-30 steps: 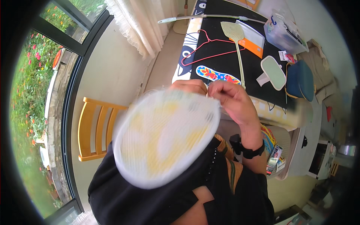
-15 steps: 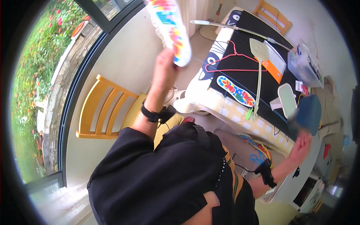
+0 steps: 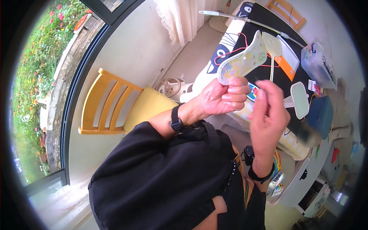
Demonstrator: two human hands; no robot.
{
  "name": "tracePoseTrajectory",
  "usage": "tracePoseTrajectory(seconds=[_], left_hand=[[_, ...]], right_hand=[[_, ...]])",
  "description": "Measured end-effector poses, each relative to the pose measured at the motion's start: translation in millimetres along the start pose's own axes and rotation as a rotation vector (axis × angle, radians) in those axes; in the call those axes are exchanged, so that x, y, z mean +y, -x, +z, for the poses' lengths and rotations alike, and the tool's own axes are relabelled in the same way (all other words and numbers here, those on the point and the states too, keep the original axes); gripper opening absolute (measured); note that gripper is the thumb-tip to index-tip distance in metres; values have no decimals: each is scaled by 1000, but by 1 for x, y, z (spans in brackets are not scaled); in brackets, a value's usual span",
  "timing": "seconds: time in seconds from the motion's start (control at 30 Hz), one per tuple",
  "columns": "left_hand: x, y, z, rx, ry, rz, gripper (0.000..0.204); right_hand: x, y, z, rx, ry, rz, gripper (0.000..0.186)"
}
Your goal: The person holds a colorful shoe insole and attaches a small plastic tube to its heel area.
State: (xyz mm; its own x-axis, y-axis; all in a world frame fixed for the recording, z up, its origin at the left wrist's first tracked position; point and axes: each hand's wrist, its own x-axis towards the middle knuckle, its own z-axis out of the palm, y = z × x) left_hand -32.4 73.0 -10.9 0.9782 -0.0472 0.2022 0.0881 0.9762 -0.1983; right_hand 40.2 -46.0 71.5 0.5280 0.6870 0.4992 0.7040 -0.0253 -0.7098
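Note:
My left hand (image 3: 226, 97) is closed around one end of an embroidered shoe insole (image 3: 242, 63), held up over the table's near edge. The insole is slightly curved and shows a pale face with faint yellow, blue and grey stitches. Close to its right is my right hand (image 3: 270, 115), thumb and forefinger brought together in a pinch; what is between them is too small to make out. Behind the hands, a second bright insole (image 3: 253, 91) with red and blue patterning lies on the table, mostly hidden.
On the black-topped table (image 3: 260, 19) lie a pink hanger (image 3: 230, 56), a fly swatter (image 3: 272, 46), an orange-and-white packet (image 3: 287, 67) and a small mirror (image 3: 299, 100). A clear plastic box (image 3: 318, 65) and dark blue bag (image 3: 321, 115) stand at right. A wooden chair (image 3: 107, 103) is at left.
My left hand has come down and right with the insole, which now shows its paler face. My right hand has moved left from beside the blue bag to near my left hand.

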Motion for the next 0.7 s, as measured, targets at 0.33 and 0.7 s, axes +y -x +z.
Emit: tracePoseTrajectory(seconds=[0.33,0.7], left_hand=[[-14,-7,-4,20,161,-161,30],[-15,-10,0,166,-276,97,33]], right_hand=[[1,-3,13,-87,171,-194,24],[-6,1,8,-121,-128,120,16]])
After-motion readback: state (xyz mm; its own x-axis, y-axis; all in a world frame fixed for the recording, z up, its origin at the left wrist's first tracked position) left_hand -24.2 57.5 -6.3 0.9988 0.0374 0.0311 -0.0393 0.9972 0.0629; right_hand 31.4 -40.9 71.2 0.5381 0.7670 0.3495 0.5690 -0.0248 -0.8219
